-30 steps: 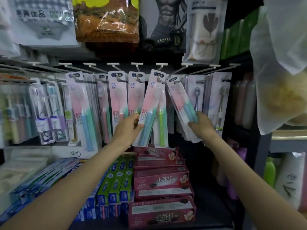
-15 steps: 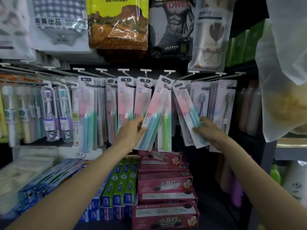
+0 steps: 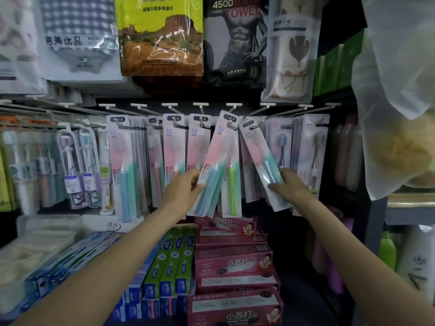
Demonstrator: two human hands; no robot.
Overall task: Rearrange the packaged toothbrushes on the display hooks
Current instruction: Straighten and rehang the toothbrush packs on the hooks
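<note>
Hanging from a row of white display hooks (image 3: pixel 200 105), the packaged toothbrushes (image 3: pixel 173 147) made up the middle band of the shelf wall; the green toothbrush pack (image 3: pixel 231 182), straight on its hook, served as landmark. Just left of it and overlapping its edge, a pink-and-teal pack (image 3: pixel 217 161) hung tilted, top still on its hook, bottom swung out to the left. The left hand (image 3: pixel 182 191) gripped that pack at its lower half, thumb on the front and fingers curled behind the card. Right of the green pack, a second pink-and-teal pack (image 3: pixel 261 161) leaned the other way, top toward the green pack and bottom swung out right. The right hand (image 3: pixel 288 187) held its lower end, fingers (image 3: pixel 274 187) across the front of the card; whether its top sat on a hook could not be told. Beyond that hand hung pale packs with darker brushes (image 3: pixel 282 147). Further left of the green pack, more pink packs hung straight, then clear-cased brushes (image 3: pixel 70 165). Below the green pack lay stacked pink toothpaste boxes (image 3: pixel 233 262), with green and blue boxes (image 3: pixel 174 267) to their left. Above the hooks hung bagged towels (image 3: pixel 162 36).
</note>
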